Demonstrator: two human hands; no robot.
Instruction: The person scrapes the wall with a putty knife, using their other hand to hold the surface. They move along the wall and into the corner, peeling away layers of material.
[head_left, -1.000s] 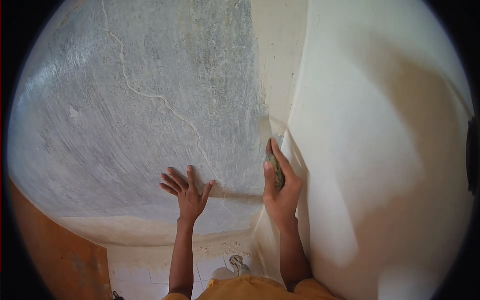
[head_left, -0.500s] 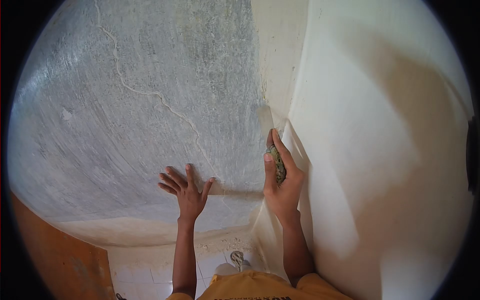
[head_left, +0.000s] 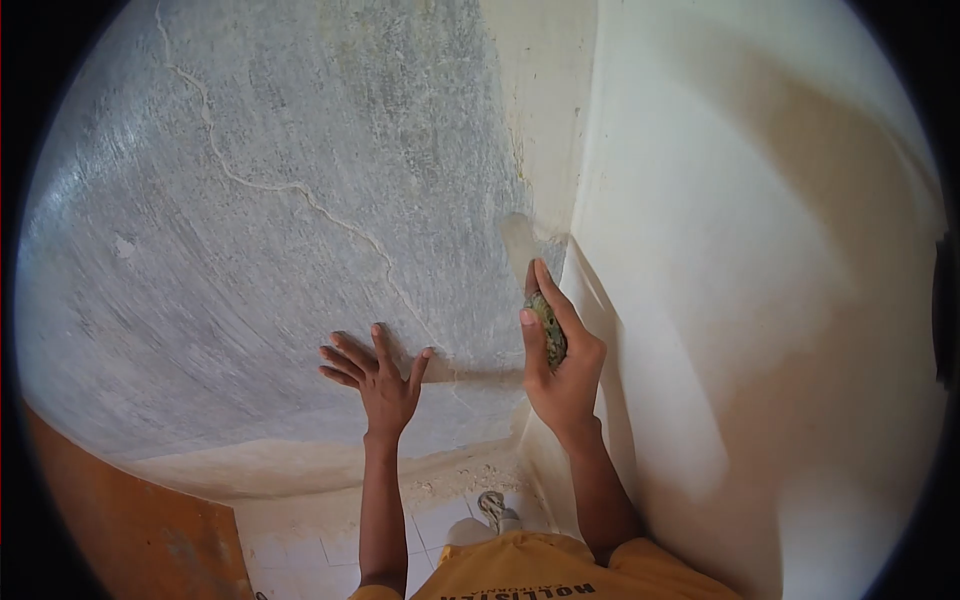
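Observation:
My left hand (head_left: 385, 385) rests with spread fingers against the grey scraped wall (head_left: 300, 260), just beside the lower end of a long pale crack (head_left: 370, 238). To its right, my right hand (head_left: 565, 365) is wrapped round the patterned handle of a scraper (head_left: 519, 245). The scraper's flat blade points up and lies against the wall, at the boundary between the grey surface and the cream strip (head_left: 550, 110) near the corner. Part of the handle is hidden by my fingers.
A white wall (head_left: 720, 300) runs along the right side, beyond the corner. An orange-brown panel (head_left: 130, 510) stands at the lower left. Crumbs of debris (head_left: 485, 470) lie on the tiled floor (head_left: 340, 535) near the wall's foot.
The scraper blade has shifted slightly left and shows more of its flat face. The view has moved a little, and my left hand stays on the wall.

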